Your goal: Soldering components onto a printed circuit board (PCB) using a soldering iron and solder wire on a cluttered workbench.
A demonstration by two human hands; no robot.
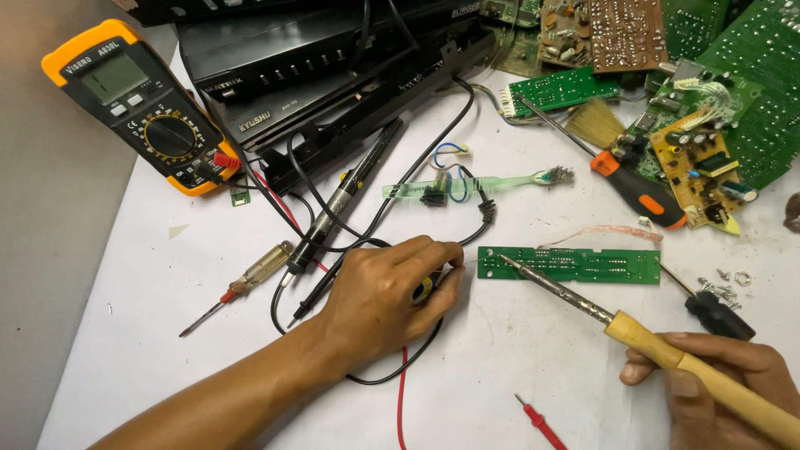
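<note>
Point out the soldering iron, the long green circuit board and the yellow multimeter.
Yellow-handled soldering iron (pixel 575 302): head view, metal shaft.
Long green circuit board (pixel 583 265): head view, board middle.
Yellow multimeter (pixel 171 135): head view, dial.

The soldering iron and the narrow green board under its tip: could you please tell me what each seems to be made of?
Soldering iron: the handle in the right hand looks like pale wood or matte yellow plastic; the shaft is dull, scorched grey metal. Narrow green board: apparently rigid laminate with a glossy green coating and rows of small silvery solder dots.
</note>
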